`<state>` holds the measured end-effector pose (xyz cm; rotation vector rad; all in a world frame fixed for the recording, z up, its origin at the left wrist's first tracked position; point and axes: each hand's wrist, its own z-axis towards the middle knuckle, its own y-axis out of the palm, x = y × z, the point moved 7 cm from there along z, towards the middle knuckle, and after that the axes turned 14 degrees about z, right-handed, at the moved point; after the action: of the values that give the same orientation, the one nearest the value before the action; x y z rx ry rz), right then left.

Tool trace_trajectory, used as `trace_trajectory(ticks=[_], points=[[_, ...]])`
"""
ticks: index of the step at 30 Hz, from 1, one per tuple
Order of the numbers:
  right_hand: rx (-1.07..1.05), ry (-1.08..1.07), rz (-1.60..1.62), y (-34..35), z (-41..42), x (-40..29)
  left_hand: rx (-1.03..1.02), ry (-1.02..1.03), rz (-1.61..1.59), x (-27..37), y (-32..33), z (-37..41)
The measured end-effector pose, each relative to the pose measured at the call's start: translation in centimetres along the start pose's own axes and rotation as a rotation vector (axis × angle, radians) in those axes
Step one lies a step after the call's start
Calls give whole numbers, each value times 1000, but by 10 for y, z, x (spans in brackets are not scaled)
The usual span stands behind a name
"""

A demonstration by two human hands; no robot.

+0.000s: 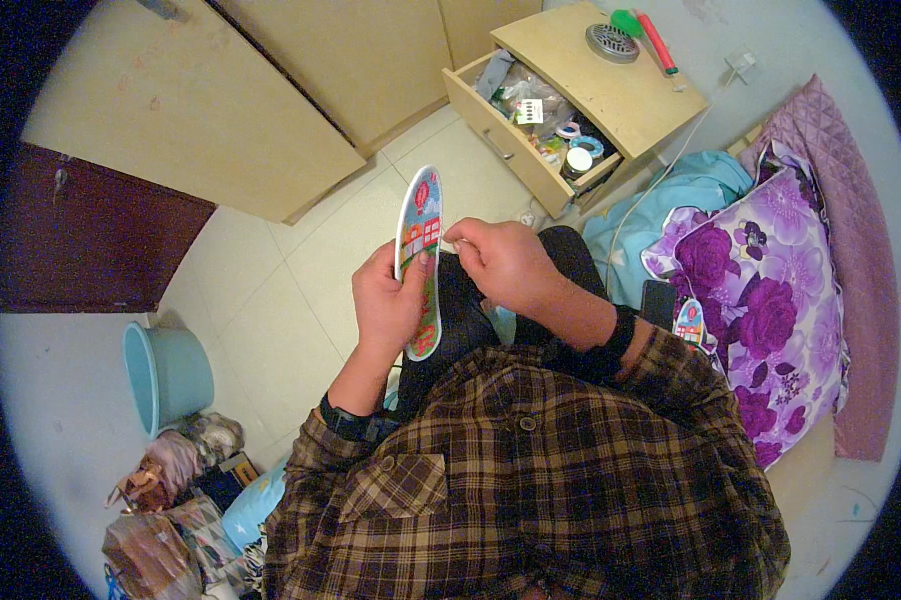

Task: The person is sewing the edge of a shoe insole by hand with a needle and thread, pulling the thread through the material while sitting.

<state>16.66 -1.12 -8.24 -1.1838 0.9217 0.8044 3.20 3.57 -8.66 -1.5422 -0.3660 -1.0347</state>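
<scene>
My left hand (394, 300) grips a shoe insole (422, 202) with a colourful printed top and a white rim, its thumb lying across the print. The insole stands lengthwise above my lap. Close to the insole's right edge is my right hand (506, 262), its thumb and forefinger pinched together; whether something thin is between them I cannot tell. A second printed insole (689, 322) lies to the right, beside a dark phone (657, 301) and a purple floral pillow (765, 300).
An open drawer (518, 154) full of small items juts from a wooden cabinet (570, 67), with a round metal grate (612, 43) on top. A blue bucket (172, 375) and bags (154, 555) stand at left. A white cable (664, 176) hangs from a wall socket.
</scene>
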Motion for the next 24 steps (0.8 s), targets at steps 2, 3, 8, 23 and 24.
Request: trace_trajectory(ticks=[2,3,8,23,24], points=[[22,2,-41,2,1,5,75,144,117,13,0,-2],[33,3,-62,3,2,8,75,173,141,18,2,-4],[43,-6,-9,3,2,16,102,279,220,32,5,-8],[87,41,365,-14,0,15,27,-27,-144,-5,18,1],[123,6,393,-18,1,19,0,-78,-207,-3,17,1]])
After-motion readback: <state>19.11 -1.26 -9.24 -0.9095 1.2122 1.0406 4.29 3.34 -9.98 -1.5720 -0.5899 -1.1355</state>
